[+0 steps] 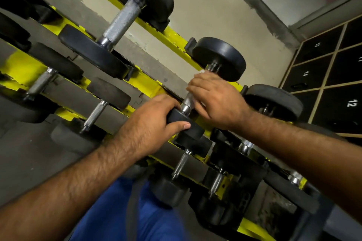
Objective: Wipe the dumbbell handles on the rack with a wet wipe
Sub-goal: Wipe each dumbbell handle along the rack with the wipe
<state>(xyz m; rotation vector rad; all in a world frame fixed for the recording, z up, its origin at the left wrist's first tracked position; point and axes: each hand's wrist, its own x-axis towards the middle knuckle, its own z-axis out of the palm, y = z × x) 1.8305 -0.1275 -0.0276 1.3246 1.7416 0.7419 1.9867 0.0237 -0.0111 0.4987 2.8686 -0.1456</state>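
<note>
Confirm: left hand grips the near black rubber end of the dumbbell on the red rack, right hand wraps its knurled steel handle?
Not quite: the rack is yellow, not red, per the head view. The rest holds: left hand grips the black rubber end, right hand wraps the knurled steel handle.

We see two bare, hairy forearms with no sleeves, watch or rings on them. Our left hand [154, 121] and right hand [217, 100] wear no gloves. Below them show blue trousers [109, 217].

One head-worn view looks steeply down, tilted, close above the yellow dumbbell rack [148, 82], both forearms reaching in from below.
</note>
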